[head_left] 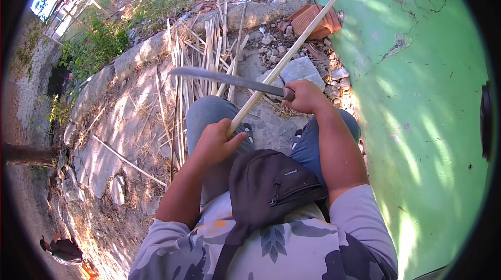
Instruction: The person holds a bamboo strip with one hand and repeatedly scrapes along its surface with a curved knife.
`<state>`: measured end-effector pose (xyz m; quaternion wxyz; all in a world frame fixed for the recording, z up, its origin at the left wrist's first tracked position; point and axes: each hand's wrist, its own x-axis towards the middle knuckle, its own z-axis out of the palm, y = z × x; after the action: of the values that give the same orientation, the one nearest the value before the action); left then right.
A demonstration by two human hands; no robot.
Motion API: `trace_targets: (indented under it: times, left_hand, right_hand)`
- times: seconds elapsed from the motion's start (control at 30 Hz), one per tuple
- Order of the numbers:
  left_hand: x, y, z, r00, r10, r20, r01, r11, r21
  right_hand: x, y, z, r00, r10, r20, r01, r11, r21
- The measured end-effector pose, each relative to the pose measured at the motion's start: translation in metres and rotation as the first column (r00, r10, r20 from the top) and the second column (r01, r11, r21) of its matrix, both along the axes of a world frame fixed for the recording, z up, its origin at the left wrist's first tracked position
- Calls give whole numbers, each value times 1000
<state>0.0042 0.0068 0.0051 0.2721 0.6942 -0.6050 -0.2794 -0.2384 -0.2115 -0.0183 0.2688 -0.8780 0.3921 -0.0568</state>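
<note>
Handling of a wooden strip, viewed from the head of a seated person; positions are given relative to the black bag (276,186) worn at the front of the body. Beyond the bag and slightly to its left, the left hand (219,139) grasped the near end of a long, pale wooden strip (296,50), which slanted up and away to the right. Beyond the bag's right side, the right hand (308,97) was closed around the handle of a long knife (224,78), its blade pointing left across the strip; whether the two touched could not be told. A heap of similar strips (209,55) lay farther beyond the bag, to the left, and a single thin stick (130,161) lay on the ground left of it. Beyond the bag to the right were a grey slab (303,73) and, farther off, reddish tiles (318,21). A green surface (417,123) spread right of the bag.
</note>
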Motion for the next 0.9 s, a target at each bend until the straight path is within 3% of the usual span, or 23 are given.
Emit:
trace_targets:
  times: [0.07, 0.17, 0.2, 0.3, 0.4, 0.53, 0.63, 0.73, 0.83, 0.9]
  left_hand:
    - [0, -1, -1, 1000, -7, -1, 7, 1000, -1]
    - [-1, -3, 5, 999, 3, -32, -2, 999, 34]
    - [-1, -3, 3, 1000, -6, -15, 6, 1000, 21]
    - [0, -2, -2, 1000, -10, 22, 10, 1000, 9]
    - [-2, -4, -1, 1000, 6, 9, -6, 999, 39]
    - [-3, -4, 0, 1000, 13, 26, -14, 999, 39]
    - [0, -4, -3, 999, 2, 38, -3, 1000, 28]
    - [-2, 0, -6, 999, -13, 38, 13, 1000, -3]
    - [1, -2, -4, 997, -28, 77, 28, 1000, -4]
    - [1, -1, -4, 997, -18, 75, 18, 1000, 12]
  right_hand:
    - [-9, -20, -21, 987, -142, 69, 117, 953, 279]
    - [-13, -33, -25, 869, -423, 257, 348, 892, 290]
    - [-13, -33, -24, 851, -474, 229, 375, 851, 367]
    - [-15, -29, -23, 929, -356, 99, 317, 906, 282]
    - [-8, -16, -24, 974, -199, 110, 176, 965, 195]
    - [6, 3, -3, 999, 10, -44, -9, 999, 34]
    - [6, 1, 5, 992, -56, -113, 58, 998, 8]
    - [3, -23, -26, 951, -309, 17, 299, 931, 208]
    - [-5, -28, -34, 934, -357, 9, 338, 892, 300]
    - [-7, -25, -30, 956, -290, 40, 279, 944, 178]
